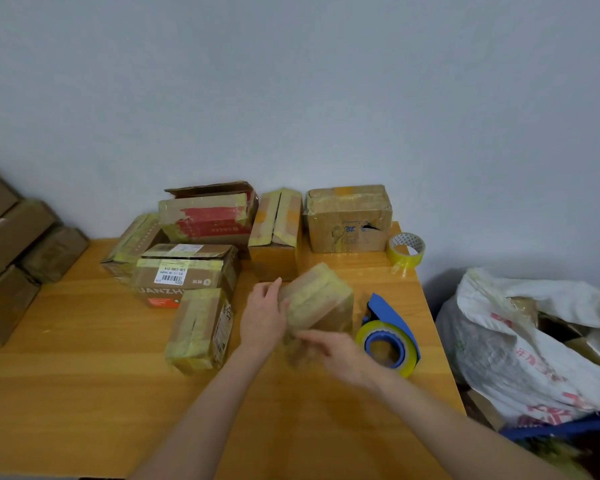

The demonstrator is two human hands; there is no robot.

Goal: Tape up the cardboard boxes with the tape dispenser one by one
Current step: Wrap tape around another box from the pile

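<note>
A small cardboard box [317,299] wrapped in yellowish tape is tilted above the wooden table [84,375]. My left hand [264,313] holds its left side with fingers up along the box. My right hand [329,348] is blurred at the box's near lower end, fingers reaching under it; its grip is unclear. The blue tape dispenser [388,336] with a yellow tape roll lies on the table just right of the box, untouched.
Several taped boxes [194,327] stand at the table's back and middle. A loose tape roll [406,251] sits at the back right corner. More boxes [11,237] are stacked at left. A white sack [520,341] of cardboard sits right of the table.
</note>
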